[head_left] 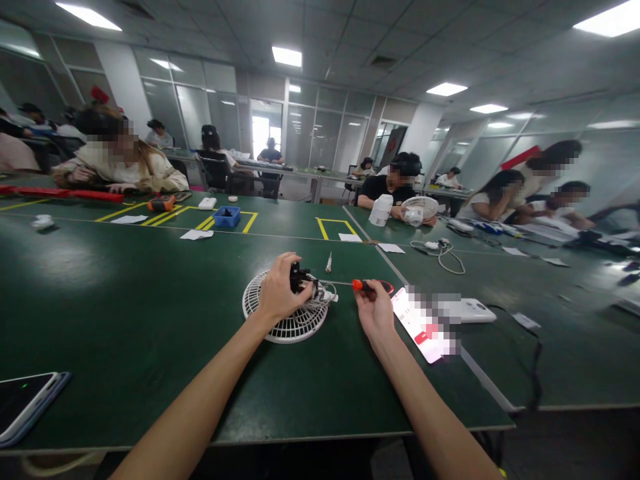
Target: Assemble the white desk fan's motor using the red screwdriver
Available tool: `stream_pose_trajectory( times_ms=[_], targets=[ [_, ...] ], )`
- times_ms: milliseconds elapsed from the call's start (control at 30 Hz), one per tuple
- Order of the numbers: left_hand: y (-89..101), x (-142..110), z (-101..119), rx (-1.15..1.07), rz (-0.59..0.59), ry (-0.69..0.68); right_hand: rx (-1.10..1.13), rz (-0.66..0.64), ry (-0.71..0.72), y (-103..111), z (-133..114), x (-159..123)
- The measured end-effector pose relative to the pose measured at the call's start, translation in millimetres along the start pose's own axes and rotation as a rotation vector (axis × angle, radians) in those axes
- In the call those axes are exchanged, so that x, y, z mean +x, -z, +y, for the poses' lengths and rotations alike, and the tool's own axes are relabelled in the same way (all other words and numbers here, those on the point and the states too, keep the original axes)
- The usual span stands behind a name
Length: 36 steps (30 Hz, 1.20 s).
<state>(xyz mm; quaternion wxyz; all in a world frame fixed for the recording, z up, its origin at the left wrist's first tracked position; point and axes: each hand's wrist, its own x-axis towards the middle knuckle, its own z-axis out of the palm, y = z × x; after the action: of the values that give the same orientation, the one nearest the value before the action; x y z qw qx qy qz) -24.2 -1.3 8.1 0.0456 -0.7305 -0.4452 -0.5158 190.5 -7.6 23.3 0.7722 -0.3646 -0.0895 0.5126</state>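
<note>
In the head view, the left hand [280,290] curves over a black part [299,277] above a round white grille [293,330], fingers on the far side and thumb on the near side, gripping it. The right hand [375,307] pinches the red-and-black handle of a screwdriver [358,285], whose thin shaft points left toward the black part. The grille lies on the green table [150,287], well in from the near edge, with green surface spreading widely to its left and a narrower stretch between it and the right wrist. On the right, room is tighter: a lit phone [413,327] lies just beside the right hand, a white device [475,311] lies beyond it, and a pale strip [487,380] runs slantwise toward the table's near right corner. A small pointed piece [329,263] stands just beyond the screwdriver's shaft. The left hand hides much of the black part and some of the grille; pale wires [320,297] bunch beneath, hard to tell apart. Whether the screwdriver's tip touches anything cannot be told. Pixelation covers part of the lit phone, and the frame cuts off a dark phone [25,400] at left.
</note>
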Motion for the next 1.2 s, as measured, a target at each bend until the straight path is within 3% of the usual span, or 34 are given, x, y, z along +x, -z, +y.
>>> stream_pose_trajectory(
  times_ms=[267,400,667,1200],
  targets=[
    [-0.2,-0.7,-0.5,0.052,-0.022,0.043,0.028,-0.021,-0.049,0.0,-4.0,-0.5],
    [0.1,-0.7,0.3,0.048,-0.006,0.034,0.005,-0.049,-0.016,2.1,-1.9,2.5],
    [-1.0,-0.6,2.4,0.030,0.000,0.031,-0.180,0.016,0.072,2.5,5.3,-1.9],
    [-0.7,-0.5,1.8,0.015,-0.002,0.020,-0.105,-0.065,-0.106,4.9,-1.0,2.8]
  ],
)
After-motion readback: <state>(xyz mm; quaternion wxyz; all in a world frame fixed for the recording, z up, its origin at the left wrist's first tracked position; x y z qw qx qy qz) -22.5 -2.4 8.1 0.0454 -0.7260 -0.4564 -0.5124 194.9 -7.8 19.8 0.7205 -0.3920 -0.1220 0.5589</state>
